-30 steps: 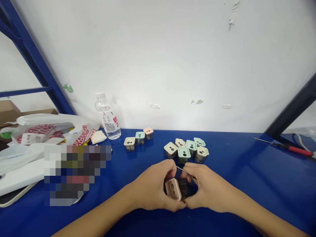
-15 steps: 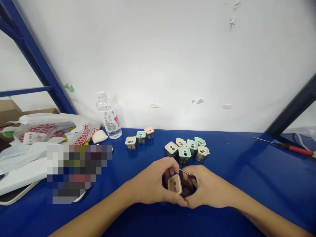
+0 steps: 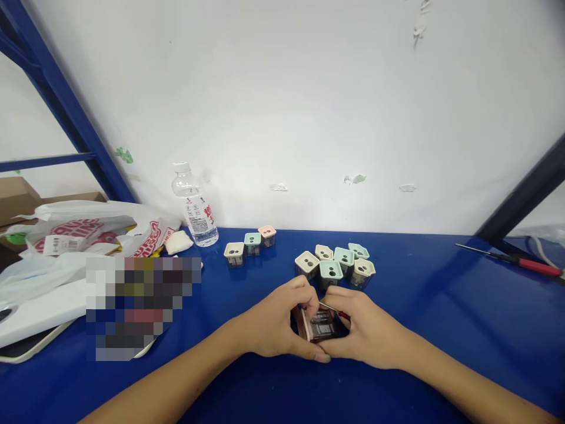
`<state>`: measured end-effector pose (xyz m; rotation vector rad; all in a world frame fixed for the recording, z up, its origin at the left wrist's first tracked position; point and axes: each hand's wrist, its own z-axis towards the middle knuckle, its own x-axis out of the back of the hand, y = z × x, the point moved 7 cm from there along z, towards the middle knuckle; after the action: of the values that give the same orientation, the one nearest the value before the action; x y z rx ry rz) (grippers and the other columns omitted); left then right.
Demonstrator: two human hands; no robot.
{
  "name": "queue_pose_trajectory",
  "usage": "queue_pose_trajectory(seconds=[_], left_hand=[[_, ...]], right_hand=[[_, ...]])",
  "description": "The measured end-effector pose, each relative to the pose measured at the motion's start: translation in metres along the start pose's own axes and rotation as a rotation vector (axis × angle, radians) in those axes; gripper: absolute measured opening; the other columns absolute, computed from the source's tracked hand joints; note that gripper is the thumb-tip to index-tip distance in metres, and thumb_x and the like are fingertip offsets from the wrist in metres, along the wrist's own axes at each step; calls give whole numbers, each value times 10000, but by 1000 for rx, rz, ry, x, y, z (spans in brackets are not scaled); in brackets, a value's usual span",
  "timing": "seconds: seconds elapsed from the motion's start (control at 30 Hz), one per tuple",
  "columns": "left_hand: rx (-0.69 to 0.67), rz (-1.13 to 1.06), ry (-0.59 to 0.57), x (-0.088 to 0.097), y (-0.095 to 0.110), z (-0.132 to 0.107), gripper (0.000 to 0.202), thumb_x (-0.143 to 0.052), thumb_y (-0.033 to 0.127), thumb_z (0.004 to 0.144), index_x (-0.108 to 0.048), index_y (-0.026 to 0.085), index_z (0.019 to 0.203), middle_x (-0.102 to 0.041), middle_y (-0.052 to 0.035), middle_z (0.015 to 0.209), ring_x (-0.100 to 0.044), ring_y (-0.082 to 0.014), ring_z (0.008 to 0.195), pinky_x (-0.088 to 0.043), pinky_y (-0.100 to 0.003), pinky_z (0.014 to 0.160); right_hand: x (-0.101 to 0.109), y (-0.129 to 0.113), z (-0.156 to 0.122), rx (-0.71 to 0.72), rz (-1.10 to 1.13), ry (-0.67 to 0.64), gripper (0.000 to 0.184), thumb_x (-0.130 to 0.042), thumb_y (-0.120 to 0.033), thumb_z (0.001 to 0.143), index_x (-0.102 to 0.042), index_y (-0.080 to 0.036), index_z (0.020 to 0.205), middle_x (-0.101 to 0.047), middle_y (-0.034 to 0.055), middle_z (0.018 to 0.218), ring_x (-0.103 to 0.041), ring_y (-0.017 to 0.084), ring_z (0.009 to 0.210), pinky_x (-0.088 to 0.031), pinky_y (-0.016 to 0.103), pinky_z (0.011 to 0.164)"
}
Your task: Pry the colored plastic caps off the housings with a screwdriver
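Note:
A pencil sharpener (image 3: 324,331) with a pink top and a dark see-through body lies on its side between my hands. My left hand (image 3: 280,321) is curled round its pink end. A thin screwdriver (image 3: 342,315) with a red handle is pinched in my right hand (image 3: 375,327), its metal shaft pointing left over the sharpener. My right fingers also rest near the dark body's far end; their contact there is partly hidden. Just beyond stand several two-hole sharpeners, among them a mint one (image 3: 331,270) and a cream one (image 3: 307,263).
Farther left, cream (image 3: 234,252), mint (image 3: 253,240) and pink (image 3: 267,234) sharpeners stand in a row. Behind them is a water bottle (image 3: 196,212). Plastic bags (image 3: 101,221) and a white phone (image 3: 48,315) crowd the left. A red-handled screwdriver (image 3: 532,266) lies at right.
The sharpener has turned in my hands: its two-hole pink top faced up before, and now its dark side shows. The screwdriver stays in my right hand.

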<state>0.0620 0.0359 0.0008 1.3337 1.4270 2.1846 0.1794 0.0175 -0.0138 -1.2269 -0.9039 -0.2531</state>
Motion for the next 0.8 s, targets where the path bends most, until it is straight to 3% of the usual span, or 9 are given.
queue_pose_trajectory(seconds=[0.13,0.23,0.3,0.47,0.53,0.67,0.8], left_hand=[[-30,75,-31,-1,3,1,523,-864,404,549,-417,166,681,-402,21,821,-385,-125,746,-313,-232,622],[-63,40,25,4,2,1,564,-856,412,570,-357,149,604,-385,6,850,-392,-127,773,-340,-234,636],[-67,7,72,8,-1,1,537,-850,420,583,-390,144,605,-398,-3,879,-415,-130,794,-376,-241,661],[-67,-122,77,8,-6,1,434,-853,394,600,-566,173,839,-434,-31,1036,-507,-135,851,-480,-281,738],[-87,-78,92,9,-4,0,405,-850,392,608,-581,170,813,-441,-39,1055,-505,-144,876,-479,-285,759],[-102,49,80,9,-1,0,390,-845,404,610,-562,163,727,-485,-16,886,-474,-142,809,-441,-269,726],[-110,57,56,7,1,1,366,-832,406,630,-579,162,732,-469,-31,979,-492,-158,886,-433,-279,776]], right_hand=[[-2,-5,0,41,22,-19,229,-759,-338,682,-675,-197,841,-491,4,819,-479,133,702,-362,240,563],[1,-4,1,25,2,19,231,-747,-393,711,-671,-186,781,-474,5,772,-462,130,676,-347,241,549],[3,-1,2,4,-25,49,271,-732,-435,729,-654,-177,739,-469,5,746,-453,131,666,-341,245,552],[7,1,3,-7,-71,65,305,-724,-468,737,-634,-176,747,-478,6,750,-446,133,666,-339,248,560],[7,1,2,-6,-90,62,286,-718,-456,743,-644,-183,783,-483,7,760,-449,134,666,-337,248,559],[6,0,1,-11,-133,57,264,-719,-420,733,-626,-177,775,-486,10,777,-443,129,642,-315,253,534],[4,0,0,-16,-158,25,285,-707,-451,747,-644,-182,816,-510,18,819,-477,133,648,-327,259,528]])
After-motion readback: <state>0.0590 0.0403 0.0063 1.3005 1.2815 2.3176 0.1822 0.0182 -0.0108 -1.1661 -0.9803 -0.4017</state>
